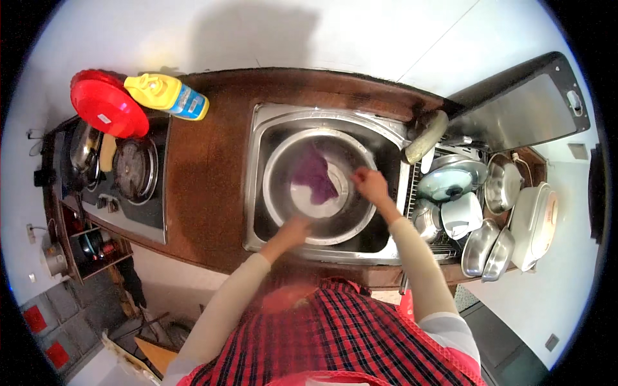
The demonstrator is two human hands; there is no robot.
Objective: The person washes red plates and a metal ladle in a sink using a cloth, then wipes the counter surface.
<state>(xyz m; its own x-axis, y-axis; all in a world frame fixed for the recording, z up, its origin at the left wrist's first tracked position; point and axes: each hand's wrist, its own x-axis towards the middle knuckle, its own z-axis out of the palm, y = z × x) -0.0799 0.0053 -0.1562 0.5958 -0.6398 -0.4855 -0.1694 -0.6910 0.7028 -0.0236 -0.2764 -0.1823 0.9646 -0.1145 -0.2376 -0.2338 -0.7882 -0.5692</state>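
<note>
A large round stainless steel basin (271, 207) sits inside the metal sink (258, 231). In the basin lies a purple cloth (314, 176), crumpled, over its pale, shiny bottom. My left hand (294, 231) is over the basin's near rim, blurred, and I cannot make out its fingers or whether it holds anything. Over the right side of the basin is my right hand (369, 183), its fingers bent; whether something small is between them cannot be seen. Both hands are apart from the cloth.
Right of the sink, a dish rack (413, 188) holds pot lids, a white mug (461, 214) and steel bowls. A long gourd-like vegetable (427, 137) lies by the sink's back right corner. To the left stand a yellow bottle (166, 96), a red plastic basin (108, 106) and a stove (157, 212).
</note>
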